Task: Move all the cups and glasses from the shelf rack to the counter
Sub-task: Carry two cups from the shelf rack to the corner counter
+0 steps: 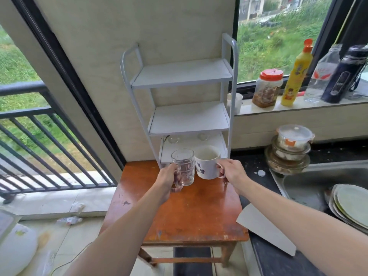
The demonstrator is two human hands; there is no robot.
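Both hands were loaded: my left hand (169,181) curled round the handle of the glass mug (184,166), my right hand (232,172) pinching the handle of the white mug (207,163). The two were held side by side just in front of the bottom shelf of the rack (189,118), over the wooden bench (189,212). I read this as the carry step; next, swing both right and set them upright on the dark bench (246,164) beside the sink (318,176). Two small glasses (173,139) waited on that bottom shelf.
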